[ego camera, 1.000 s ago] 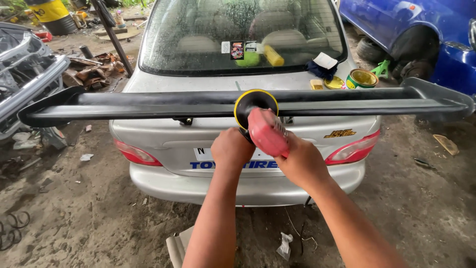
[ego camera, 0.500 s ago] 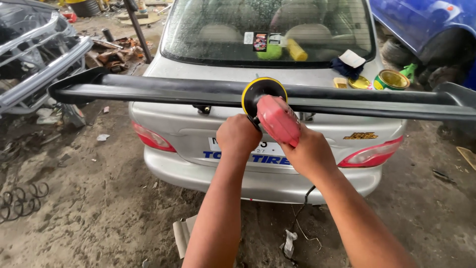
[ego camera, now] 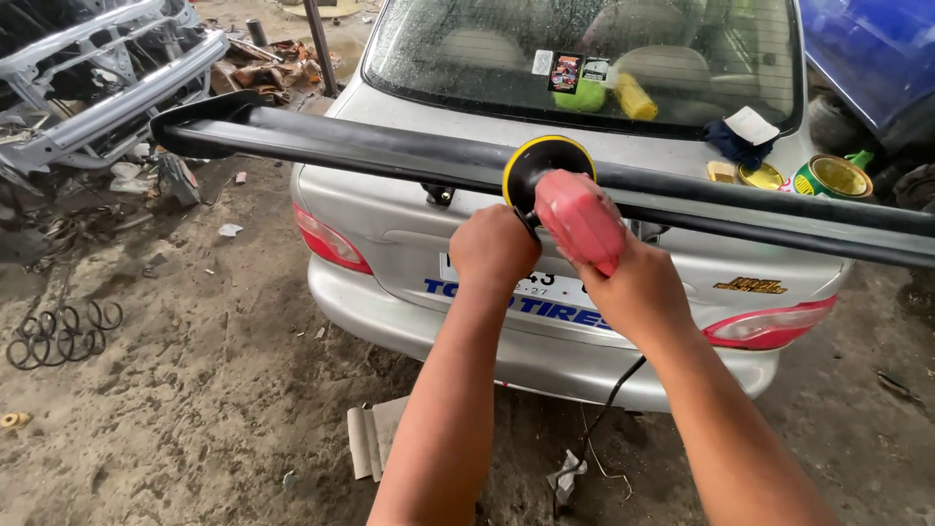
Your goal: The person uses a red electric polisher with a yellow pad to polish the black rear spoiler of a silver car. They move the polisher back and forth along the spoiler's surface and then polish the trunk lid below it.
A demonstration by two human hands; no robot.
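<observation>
The silver car [ego camera: 545, 244] fills your view, tail toward you; across its boot runs the long black spoiler [ego camera: 390, 151]; your red polisher [ego camera: 579, 219] presses its yellow-rimmed pad [ego camera: 545, 161] against the spoiler's middle; your right hand [ego camera: 638, 287] wraps the body, fingers curled tight; your left hand [ego camera: 492, 248] grips beside it, closed in a fist.

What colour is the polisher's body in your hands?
Red polisher body, with a yellow-rimmed black pad; head view.

Glossy black spoiler [ego camera: 390, 146] — smooth red plastic polisher [ego camera: 579, 219] — rough dirt floor [ego camera: 195, 390]
</observation>
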